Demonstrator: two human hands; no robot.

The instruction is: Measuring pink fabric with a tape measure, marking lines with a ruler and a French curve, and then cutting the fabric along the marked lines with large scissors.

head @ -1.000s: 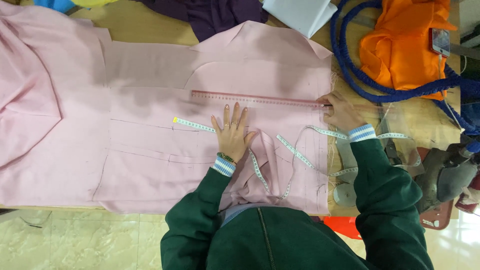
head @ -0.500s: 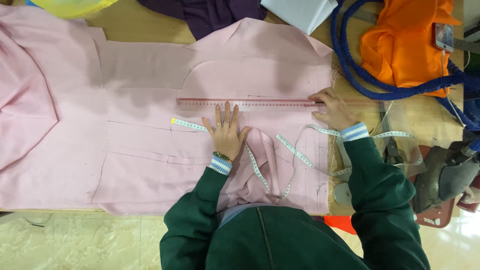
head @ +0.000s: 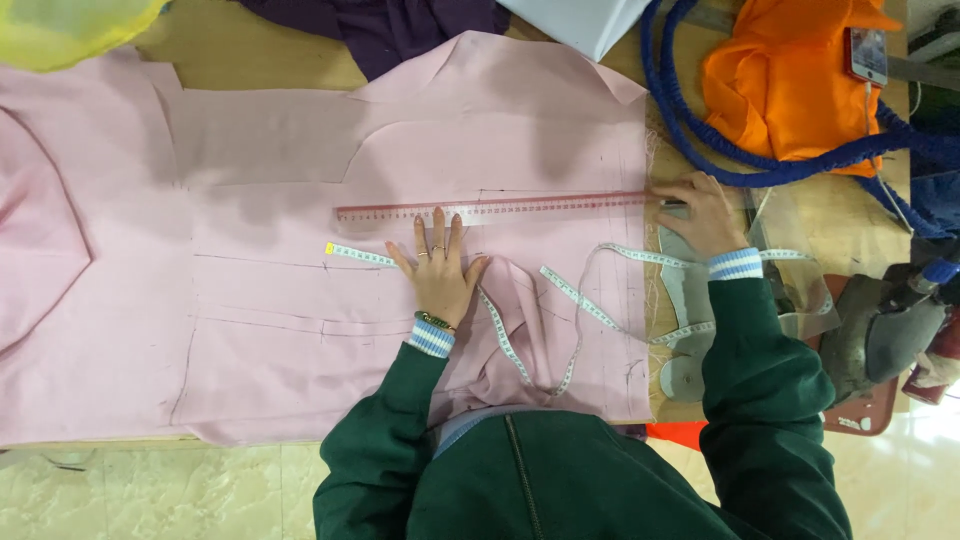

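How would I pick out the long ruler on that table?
Find the big pink fabric spread over the table. Near its middle, just beyond the fingertips of the left hand, lies the ruler, its far end by the right hand. It is straight, stiff and see-through, unlike the limp, curling tape measure below it.
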